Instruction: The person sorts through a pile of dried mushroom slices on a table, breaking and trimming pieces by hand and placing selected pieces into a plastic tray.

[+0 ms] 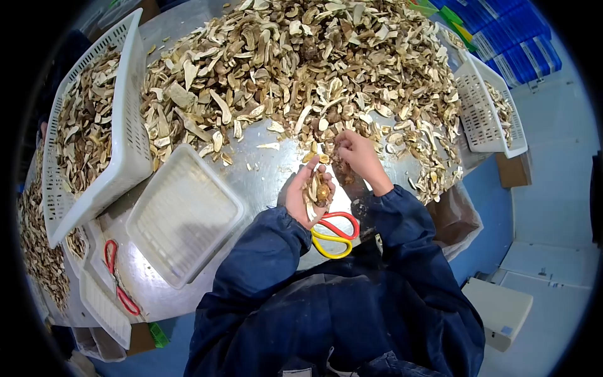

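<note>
My left hand [297, 200] is palm up with its fingers curled around several dried mushroom slices [318, 190]. Just to its right, my right hand [362, 158] has its fingers bent together at the near edge of a big heap of sliced dried mushrooms [295, 63]. Whatever lies between those right fingertips is hidden. Scissors with one red and one yellow handle loop [336, 235] rest close below my left hand, their blades out of sight.
An empty-looking white tray [182, 213] lies left of my arms. Farther left stands a white perforated basket [129, 119] filled with slices, near red-handled scissors [119, 276]. Another basket [477, 103] is at the right, below blue crates [512, 41]. The metal table [260, 173] shows between them.
</note>
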A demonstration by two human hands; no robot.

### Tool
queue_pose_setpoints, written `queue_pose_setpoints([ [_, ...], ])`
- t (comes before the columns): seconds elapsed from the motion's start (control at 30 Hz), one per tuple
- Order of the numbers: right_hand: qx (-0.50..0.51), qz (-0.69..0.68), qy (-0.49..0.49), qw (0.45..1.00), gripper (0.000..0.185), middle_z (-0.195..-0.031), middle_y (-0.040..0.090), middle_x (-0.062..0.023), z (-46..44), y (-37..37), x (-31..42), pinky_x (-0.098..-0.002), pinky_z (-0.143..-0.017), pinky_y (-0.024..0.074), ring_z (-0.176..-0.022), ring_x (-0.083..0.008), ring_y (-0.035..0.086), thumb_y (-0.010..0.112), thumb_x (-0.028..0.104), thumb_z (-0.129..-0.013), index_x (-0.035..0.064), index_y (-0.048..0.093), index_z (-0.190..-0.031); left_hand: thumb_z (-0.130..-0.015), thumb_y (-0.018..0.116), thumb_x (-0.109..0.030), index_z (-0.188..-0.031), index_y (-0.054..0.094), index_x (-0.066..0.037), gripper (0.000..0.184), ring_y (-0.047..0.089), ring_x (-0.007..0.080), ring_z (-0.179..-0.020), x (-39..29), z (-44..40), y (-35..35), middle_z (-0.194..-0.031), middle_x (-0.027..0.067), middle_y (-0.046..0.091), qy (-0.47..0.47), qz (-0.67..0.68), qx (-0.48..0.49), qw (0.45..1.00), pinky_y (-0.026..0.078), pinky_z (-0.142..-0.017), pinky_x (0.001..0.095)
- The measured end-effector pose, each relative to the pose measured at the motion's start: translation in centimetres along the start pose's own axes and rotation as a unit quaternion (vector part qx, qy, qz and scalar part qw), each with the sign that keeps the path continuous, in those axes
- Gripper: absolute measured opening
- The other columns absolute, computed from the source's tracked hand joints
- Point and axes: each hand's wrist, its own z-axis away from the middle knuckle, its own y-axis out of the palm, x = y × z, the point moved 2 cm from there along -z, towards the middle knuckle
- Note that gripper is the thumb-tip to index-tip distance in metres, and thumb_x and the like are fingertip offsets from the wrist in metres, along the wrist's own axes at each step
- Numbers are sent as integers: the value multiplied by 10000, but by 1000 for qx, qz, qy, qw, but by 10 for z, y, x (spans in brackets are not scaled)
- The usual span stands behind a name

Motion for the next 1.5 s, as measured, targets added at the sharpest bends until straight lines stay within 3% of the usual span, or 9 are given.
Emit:
queue_pose_setpoints([
  [0.3, -53, 221, -53, 972, 275, -746, 604, -206, 0, 21, 28, -456, -638, 471, -719, -376, 601, 645, 253, -759, 1, 552, -817, -965, 407, -198, -1173, 526, -92, 262, 562, 222, -904, -4, 0, -7, -1001, 76, 572, -1, 51, 43, 998, 501, -804, 352],
  [0.43, -11, 93, -36, 995, 252, -695, 618, -189, -4, 6, 16, -394, -576, 471, -628, -319, 605, 638, 217, -746, -5, 621, -865, -966, 394, -197, -1200, 513, -107, 277, 561, 248, -1002, -14, 7, -6, -1079, 84, 582, 36, 53, 30, 998, 467, -893, 401],
  [0.6, 160, -146, 110, 970, 271, -617, 601, -124, 18, -6, 52, -314, -540, 458, -525, -210, 568, 641, 252, -778, 6, 641, -892, -983, 356, -235, -1268, 455, -112, 326, 455, 264, -1214, -15, 19, 9, -1286, 76, 499, 50, -3, 63, 997, 354, -1045, 467],
  [0.73, -53, 116, -49, 991, 213, -699, 629, -171, -6, 0, 33, -406, -609, 473, -681, -338, 624, 619, 206, -782, 41, 647, -914, -969, 396, -218, -1231, 480, -107, 296, 515, 270, -1110, -12, 16, 3, -1204, 98, 547, 41, 18, 1, 999, 385, -999, 461],
  [0.83, -85, 256, -97, 958, 186, -743, 637, -175, -16, 9, 17, -430, -641, 474, -740, -362, 616, 612, 194, -782, 35, 634, -876, -960, 425, -194, -1191, 496, -89, 264, 537, 262, -1024, -15, 15, -3, -1116, 108, 564, 33, 42, 18, 998, 422, -945, 435],
  [1.07, 4, 127, -36, 991, 194, -661, 628, -140, -11, -7, 9, -381, -595, 475, -623, -299, 617, 592, 217, -797, 34, 649, -820, -952, 446, -191, -1178, 497, -82, 256, 540, 262, -989, -14, 16, 1, -1065, 115, 570, 43, 42, 9, 998, 436, -919, 419],
  [1.17, 88, 3, 114, 990, 241, -603, 614, -126, -11, -13, 4, -351, -577, 473, -544, -261, 599, 575, 242, -807, 15, 655, -819, -952, 446, -189, -1178, 498, -81, 255, 539, 263, -989, -14, 16, 2, -1062, 116, 570, 44, 47, 10, 998, 436, -920, 419],
  [1.33, -69, 140, -16, 988, 287, -668, 631, -164, -16, 1, 18, -392, -584, 471, -645, -308, 630, 618, 307, -784, 29, 665, -838, -949, 448, -179, -1183, 499, -85, 257, 543, 259, -990, -14, 15, 0, -1080, 121, 574, 42, 53, 22, 997, 436, -922, 421],
  [1.5, -8, 162, -40, 986, 303, -630, 593, -166, -16, 10, 21, -390, -588, 464, -629, -329, 605, 660, 322, -736, 26, 632, -790, -953, 432, -184, -1182, 511, -92, 260, 544, 260, -1009, -16, 14, -4, -1108, 111, 576, 44, 51, 19, 998, 425, -941, 428],
])
